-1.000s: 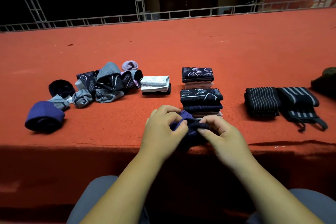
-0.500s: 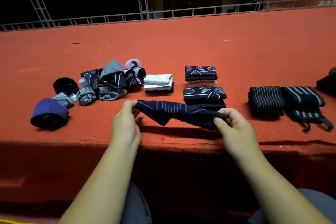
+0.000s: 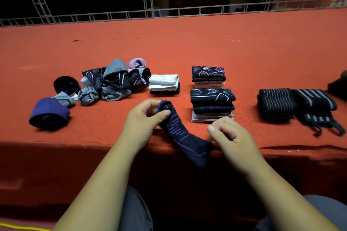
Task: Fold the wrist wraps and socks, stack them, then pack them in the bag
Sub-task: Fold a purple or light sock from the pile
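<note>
My left hand [image 3: 144, 118] pinches the upper end of a navy sock with purple stripes [image 3: 180, 133]. The sock slants down to the right and hangs over the table's front edge. My right hand [image 3: 228, 135] sits with curled fingers against the sock's lower end; whether it grips the sock is hidden. Behind my hands stand two stacks of folded socks, the near stack [image 3: 212, 105] and the far stack [image 3: 208, 76], plus a white folded pair [image 3: 164, 83]. A pile of unfolded socks [image 3: 112, 81] lies to the left. Striped wrist wraps [image 3: 276, 104] lie at the right.
The table is covered in red-orange cloth [image 3: 187, 47]. A rolled purple sock [image 3: 49, 113] and a dark bundle [image 3: 66, 84] lie at the far left. A dark object [image 3: 339, 85] sits at the right edge. A metal rail [image 3: 169, 12] lines the back.
The sock was bunched between both hands, then stretched out level. Now my hands have come closer together and the sock slants down over the table edge.
</note>
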Demonstrator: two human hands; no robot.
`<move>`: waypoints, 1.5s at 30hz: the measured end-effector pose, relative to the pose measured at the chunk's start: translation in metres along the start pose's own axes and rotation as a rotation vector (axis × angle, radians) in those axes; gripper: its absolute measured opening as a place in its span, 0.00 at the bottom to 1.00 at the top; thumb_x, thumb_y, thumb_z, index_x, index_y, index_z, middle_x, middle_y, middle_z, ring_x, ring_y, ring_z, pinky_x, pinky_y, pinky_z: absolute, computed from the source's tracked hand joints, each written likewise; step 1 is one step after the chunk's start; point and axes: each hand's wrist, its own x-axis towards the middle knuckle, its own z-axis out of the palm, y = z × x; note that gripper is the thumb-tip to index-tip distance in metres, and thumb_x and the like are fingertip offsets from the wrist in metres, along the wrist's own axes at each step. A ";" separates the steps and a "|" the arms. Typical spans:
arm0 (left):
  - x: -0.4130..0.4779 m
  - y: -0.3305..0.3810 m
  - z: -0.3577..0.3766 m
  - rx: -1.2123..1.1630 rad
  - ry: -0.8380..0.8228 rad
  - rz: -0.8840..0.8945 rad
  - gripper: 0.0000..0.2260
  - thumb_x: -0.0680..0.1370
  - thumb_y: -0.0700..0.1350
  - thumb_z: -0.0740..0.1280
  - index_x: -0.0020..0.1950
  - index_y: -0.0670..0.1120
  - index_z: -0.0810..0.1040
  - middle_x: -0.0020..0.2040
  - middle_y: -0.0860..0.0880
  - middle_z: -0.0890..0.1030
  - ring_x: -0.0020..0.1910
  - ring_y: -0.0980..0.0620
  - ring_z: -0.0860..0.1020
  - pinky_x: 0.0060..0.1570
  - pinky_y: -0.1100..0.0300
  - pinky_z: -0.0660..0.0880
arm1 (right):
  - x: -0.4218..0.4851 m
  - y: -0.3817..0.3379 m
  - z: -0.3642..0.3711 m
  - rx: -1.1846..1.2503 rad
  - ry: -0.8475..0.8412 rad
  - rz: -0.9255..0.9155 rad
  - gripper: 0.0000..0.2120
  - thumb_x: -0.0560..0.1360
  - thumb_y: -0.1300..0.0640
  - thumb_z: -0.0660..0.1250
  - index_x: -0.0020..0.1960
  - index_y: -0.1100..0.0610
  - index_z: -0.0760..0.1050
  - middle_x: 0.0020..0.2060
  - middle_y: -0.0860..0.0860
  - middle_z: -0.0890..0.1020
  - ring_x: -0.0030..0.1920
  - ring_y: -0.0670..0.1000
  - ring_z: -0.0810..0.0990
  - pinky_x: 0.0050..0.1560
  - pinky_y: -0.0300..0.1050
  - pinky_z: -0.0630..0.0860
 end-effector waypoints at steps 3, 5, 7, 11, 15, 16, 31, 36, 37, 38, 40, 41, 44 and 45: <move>-0.006 0.008 0.005 -0.145 -0.070 0.026 0.11 0.77 0.36 0.75 0.58 0.43 0.83 0.48 0.46 0.87 0.47 0.51 0.83 0.51 0.57 0.80 | 0.003 -0.003 0.005 -0.035 -0.009 0.051 0.05 0.81 0.48 0.72 0.48 0.48 0.82 0.46 0.42 0.84 0.50 0.45 0.83 0.51 0.40 0.76; -0.011 0.012 0.010 -0.203 -0.115 0.059 0.07 0.77 0.39 0.73 0.55 0.41 0.83 0.46 0.45 0.86 0.45 0.50 0.82 0.48 0.58 0.80 | 0.005 -0.006 0.008 -0.100 -0.053 0.044 0.09 0.79 0.42 0.71 0.56 0.45 0.84 0.51 0.38 0.84 0.56 0.40 0.82 0.57 0.38 0.77; -0.015 0.013 0.013 -0.252 -0.165 0.069 0.04 0.78 0.39 0.73 0.52 0.42 0.82 0.45 0.45 0.86 0.44 0.50 0.81 0.48 0.59 0.79 | 0.006 -0.009 0.012 -0.158 -0.113 0.032 0.19 0.77 0.34 0.67 0.61 0.42 0.83 0.54 0.37 0.83 0.59 0.38 0.80 0.62 0.40 0.76; -0.016 0.010 0.016 -0.299 -0.265 0.071 0.07 0.79 0.38 0.71 0.51 0.50 0.84 0.47 0.49 0.84 0.47 0.53 0.80 0.52 0.61 0.77 | 0.006 -0.011 0.022 -0.028 -0.202 0.076 0.12 0.79 0.42 0.73 0.60 0.45 0.83 0.49 0.40 0.86 0.53 0.41 0.83 0.57 0.48 0.79; -0.014 0.012 0.011 -0.169 -0.244 0.106 0.10 0.79 0.36 0.69 0.59 0.44 0.81 0.53 0.49 0.85 0.53 0.52 0.81 0.57 0.58 0.77 | 0.008 -0.006 0.025 0.214 -0.125 0.178 0.07 0.78 0.54 0.77 0.48 0.55 0.80 0.35 0.47 0.80 0.37 0.45 0.75 0.41 0.50 0.73; -0.015 0.015 0.009 -0.088 -0.240 0.134 0.14 0.78 0.36 0.69 0.63 0.45 0.81 0.56 0.48 0.85 0.55 0.51 0.81 0.60 0.55 0.77 | 0.008 -0.005 0.024 0.228 -0.099 0.191 0.08 0.78 0.55 0.77 0.47 0.56 0.80 0.34 0.45 0.77 0.36 0.45 0.73 0.39 0.48 0.70; -0.015 0.018 0.032 0.812 0.047 0.624 0.01 0.79 0.49 0.74 0.48 0.54 0.85 0.51 0.57 0.80 0.54 0.50 0.77 0.55 0.47 0.72 | 0.005 -0.004 0.026 0.157 -0.149 0.152 0.09 0.77 0.58 0.77 0.50 0.49 0.78 0.33 0.45 0.76 0.32 0.43 0.71 0.35 0.40 0.68; -0.003 0.002 0.019 0.272 0.406 0.187 0.05 0.81 0.44 0.72 0.45 0.49 0.82 0.47 0.51 0.82 0.49 0.55 0.80 0.55 0.51 0.76 | 0.004 -0.003 0.021 0.087 -0.216 0.139 0.08 0.77 0.58 0.77 0.45 0.49 0.79 0.34 0.45 0.80 0.35 0.41 0.74 0.39 0.39 0.71; -0.002 0.001 0.017 0.152 0.406 0.105 0.05 0.81 0.45 0.72 0.46 0.50 0.84 0.47 0.50 0.84 0.48 0.55 0.80 0.55 0.51 0.76 | 0.003 -0.004 0.019 0.104 -0.234 0.133 0.08 0.78 0.58 0.77 0.45 0.50 0.79 0.34 0.44 0.79 0.36 0.41 0.74 0.40 0.39 0.71; -0.002 0.002 0.016 0.073 0.361 0.057 0.05 0.82 0.46 0.72 0.46 0.49 0.85 0.47 0.50 0.85 0.47 0.56 0.80 0.54 0.52 0.75 | 0.004 -0.005 0.018 0.127 -0.255 0.121 0.08 0.78 0.58 0.76 0.45 0.51 0.78 0.35 0.43 0.78 0.36 0.41 0.73 0.40 0.38 0.71; -0.005 0.007 0.019 0.034 0.193 0.079 0.05 0.82 0.45 0.71 0.47 0.48 0.85 0.47 0.48 0.84 0.47 0.56 0.79 0.53 0.55 0.74 | 0.004 -0.009 0.014 0.191 -0.295 0.093 0.08 0.78 0.53 0.74 0.44 0.55 0.78 0.36 0.43 0.78 0.38 0.42 0.74 0.42 0.39 0.71; -0.007 0.012 0.022 0.009 0.110 0.106 0.05 0.82 0.45 0.70 0.48 0.46 0.84 0.47 0.46 0.84 0.47 0.54 0.79 0.53 0.55 0.74 | 0.004 -0.011 0.012 0.228 -0.293 0.082 0.10 0.78 0.50 0.73 0.44 0.56 0.78 0.37 0.46 0.78 0.40 0.43 0.75 0.43 0.39 0.72; -0.017 0.026 0.030 -0.151 -0.070 0.101 0.06 0.82 0.43 0.70 0.50 0.40 0.80 0.44 0.45 0.85 0.45 0.53 0.80 0.49 0.59 0.77 | 0.007 -0.009 0.008 0.318 -0.187 0.141 0.08 0.77 0.48 0.72 0.50 0.52 0.80 0.43 0.55 0.82 0.43 0.50 0.79 0.50 0.46 0.75; -0.020 0.029 0.032 -0.182 -0.124 0.091 0.06 0.82 0.42 0.69 0.50 0.40 0.79 0.43 0.48 0.84 0.44 0.54 0.79 0.48 0.62 0.77 | 0.008 -0.008 0.007 0.326 -0.174 0.163 0.09 0.76 0.48 0.73 0.54 0.50 0.81 0.47 0.54 0.84 0.45 0.53 0.80 0.53 0.50 0.76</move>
